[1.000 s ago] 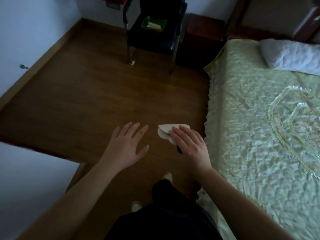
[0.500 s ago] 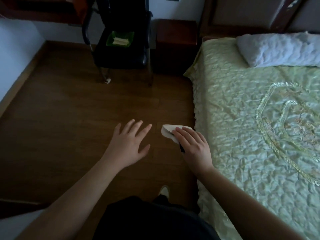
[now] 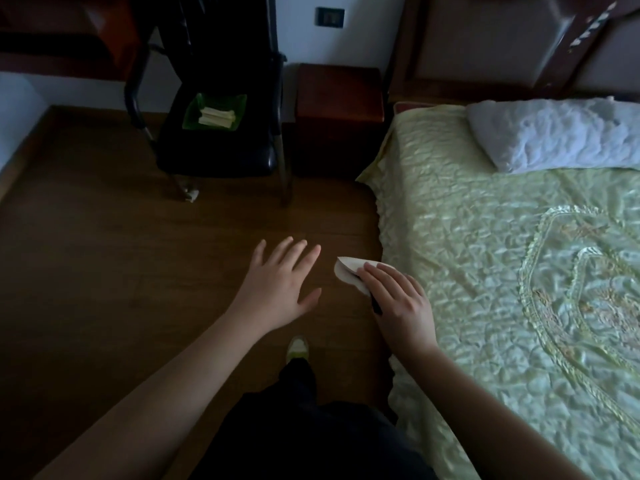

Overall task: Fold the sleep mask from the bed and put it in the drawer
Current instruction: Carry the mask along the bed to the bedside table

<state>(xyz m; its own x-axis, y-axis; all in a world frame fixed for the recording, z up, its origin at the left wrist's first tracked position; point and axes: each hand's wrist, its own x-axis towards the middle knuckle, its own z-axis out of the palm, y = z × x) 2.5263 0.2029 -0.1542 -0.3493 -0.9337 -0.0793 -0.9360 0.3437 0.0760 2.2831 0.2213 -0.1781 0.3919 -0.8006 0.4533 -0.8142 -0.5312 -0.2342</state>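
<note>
In the head view, the right hand grips a folded pale sleep mask above the wooden floor, just beside the green-quilted bed. The left hand hovers nearby, fingers spread, empty.

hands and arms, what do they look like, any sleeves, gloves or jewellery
Both forearms are bare up to the frame edge, with no sleeve in view. The left hand and right hand wear no gloves, and no rings, watch or bracelet show on them.
</note>
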